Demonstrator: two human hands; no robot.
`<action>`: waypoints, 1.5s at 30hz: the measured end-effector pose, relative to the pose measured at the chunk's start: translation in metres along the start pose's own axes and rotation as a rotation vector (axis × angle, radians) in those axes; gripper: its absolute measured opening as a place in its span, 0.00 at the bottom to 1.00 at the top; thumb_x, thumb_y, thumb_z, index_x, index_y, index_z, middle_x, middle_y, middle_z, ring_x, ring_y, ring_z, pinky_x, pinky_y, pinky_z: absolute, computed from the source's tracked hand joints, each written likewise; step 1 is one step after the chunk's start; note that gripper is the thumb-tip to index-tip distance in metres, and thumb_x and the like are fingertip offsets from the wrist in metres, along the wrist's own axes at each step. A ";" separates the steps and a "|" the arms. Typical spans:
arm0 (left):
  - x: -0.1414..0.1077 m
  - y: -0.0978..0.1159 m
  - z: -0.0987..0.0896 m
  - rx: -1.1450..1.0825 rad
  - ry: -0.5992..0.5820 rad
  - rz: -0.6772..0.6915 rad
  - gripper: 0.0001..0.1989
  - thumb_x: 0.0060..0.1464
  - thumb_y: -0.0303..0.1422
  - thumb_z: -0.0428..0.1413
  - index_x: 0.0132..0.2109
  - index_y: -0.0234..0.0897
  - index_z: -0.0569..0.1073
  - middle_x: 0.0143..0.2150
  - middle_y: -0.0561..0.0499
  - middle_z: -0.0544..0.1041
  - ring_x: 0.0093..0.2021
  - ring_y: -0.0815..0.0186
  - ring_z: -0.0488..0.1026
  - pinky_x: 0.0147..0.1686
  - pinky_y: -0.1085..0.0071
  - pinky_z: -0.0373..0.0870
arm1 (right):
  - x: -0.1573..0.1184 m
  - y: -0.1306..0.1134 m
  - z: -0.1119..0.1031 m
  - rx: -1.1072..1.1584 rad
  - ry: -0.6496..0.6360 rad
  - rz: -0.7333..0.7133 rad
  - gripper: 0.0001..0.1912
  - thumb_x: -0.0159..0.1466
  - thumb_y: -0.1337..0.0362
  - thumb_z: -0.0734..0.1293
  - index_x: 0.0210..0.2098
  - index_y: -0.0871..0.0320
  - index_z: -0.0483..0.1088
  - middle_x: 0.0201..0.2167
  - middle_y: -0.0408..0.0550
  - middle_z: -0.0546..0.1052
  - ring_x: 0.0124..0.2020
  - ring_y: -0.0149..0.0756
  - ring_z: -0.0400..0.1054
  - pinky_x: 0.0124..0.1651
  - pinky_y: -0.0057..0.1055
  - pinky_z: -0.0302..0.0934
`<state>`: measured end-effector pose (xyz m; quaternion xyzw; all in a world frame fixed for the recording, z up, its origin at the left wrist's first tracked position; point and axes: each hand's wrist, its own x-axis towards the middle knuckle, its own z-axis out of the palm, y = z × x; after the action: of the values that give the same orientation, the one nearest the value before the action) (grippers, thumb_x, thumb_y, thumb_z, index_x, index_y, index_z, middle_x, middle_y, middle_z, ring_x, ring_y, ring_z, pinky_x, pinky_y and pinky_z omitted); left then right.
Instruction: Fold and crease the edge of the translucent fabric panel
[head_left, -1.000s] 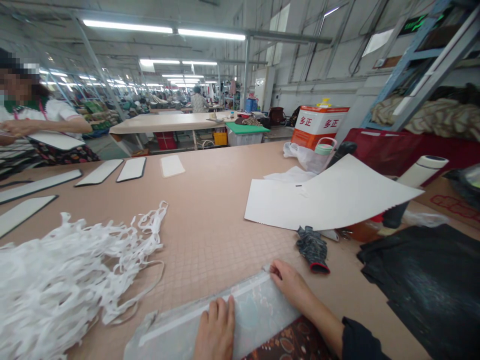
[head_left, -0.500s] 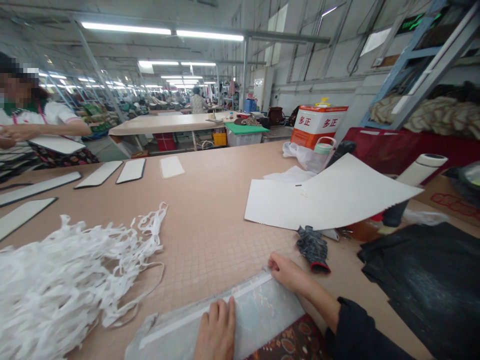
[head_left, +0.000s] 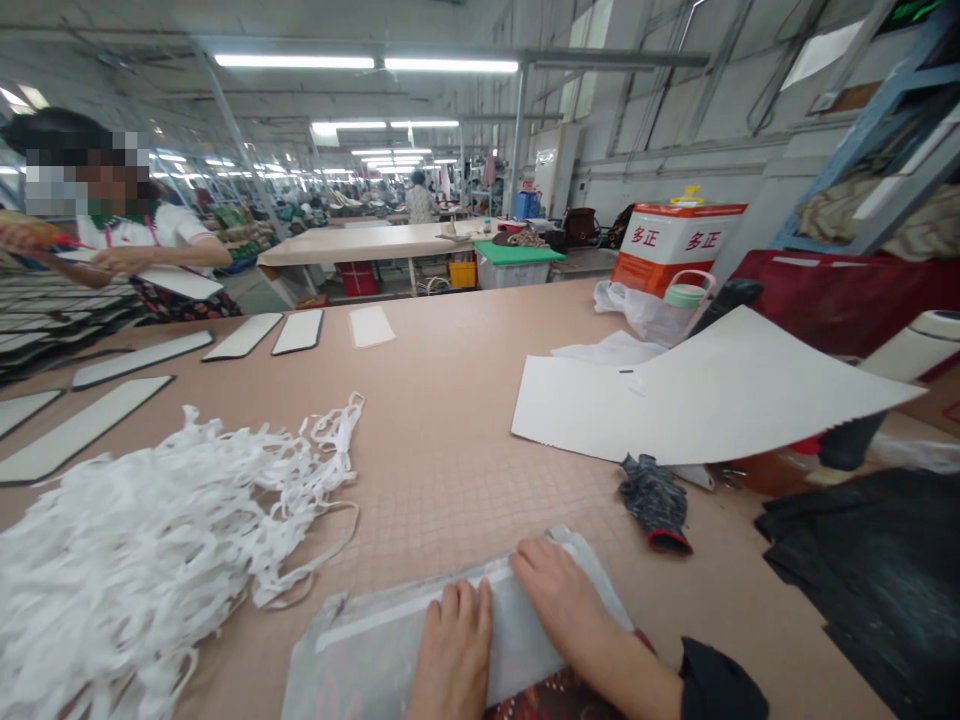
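My left hand [head_left: 454, 650] lies flat on a translucent plastic sheet [head_left: 390, 640] with a white strip along it, at the bottom of the view. My right hand [head_left: 555, 600] presses on the same sheet near its far corner, and a black sleeve [head_left: 712, 690] covers that wrist. Neither hand grips anything. Under the sheet's near edge shows a brown patterned fabric [head_left: 555, 698]. A dark glove with a red cuff [head_left: 656, 505] lies just beyond my right hand. All of this rests on a tan gridded worktable [head_left: 450, 470].
A heap of white strips [head_left: 150, 520] fills the table's left side, with white dark-edged panels [head_left: 79, 428] beyond it. Large white paper sheets [head_left: 712, 400] lie at right, beside black cloth [head_left: 862, 590]. A co-worker [head_left: 150, 240] stands at far left holding a panel.
My right hand has slid from the sheet's far edge onto its surface, closer to my left hand. The view has turned slightly, shifting the table's contents rightward in the picture.
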<state>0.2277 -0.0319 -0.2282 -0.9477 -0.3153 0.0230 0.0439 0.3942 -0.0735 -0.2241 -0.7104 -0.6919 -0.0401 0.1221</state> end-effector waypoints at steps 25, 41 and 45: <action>-0.005 -0.087 -0.062 -0.251 -0.259 -0.130 0.13 0.53 0.25 0.45 0.41 0.39 0.72 0.39 0.49 0.73 0.42 0.63 0.68 0.44 0.65 0.59 | -0.014 0.092 -0.008 0.251 -0.236 0.307 0.04 0.55 0.69 0.59 0.27 0.57 0.65 0.32 0.49 0.70 0.38 0.39 0.63 0.41 0.33 0.56; 0.110 0.038 -0.024 -0.647 0.024 -0.048 0.07 0.51 0.34 0.53 0.37 0.39 0.72 0.35 0.51 0.72 0.39 0.63 0.67 0.38 0.68 0.59 | -0.005 0.094 -0.007 0.993 -0.025 0.352 0.15 0.50 0.74 0.60 0.37 0.57 0.60 0.32 0.42 0.68 0.35 0.32 0.63 0.41 0.29 0.57; 0.112 0.041 -0.026 -0.664 0.064 -0.038 0.04 0.50 0.33 0.54 0.31 0.38 0.70 0.33 0.53 0.72 0.38 0.64 0.67 0.38 0.68 0.58 | -0.008 0.096 0.000 1.073 0.018 0.351 0.15 0.50 0.74 0.60 0.38 0.56 0.61 0.33 0.42 0.69 0.36 0.32 0.65 0.41 0.30 0.58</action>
<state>0.3440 0.0006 -0.2080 -0.9045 -0.3217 -0.1115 -0.2570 0.4893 -0.0825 -0.2370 -0.6529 -0.4857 0.3321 0.4770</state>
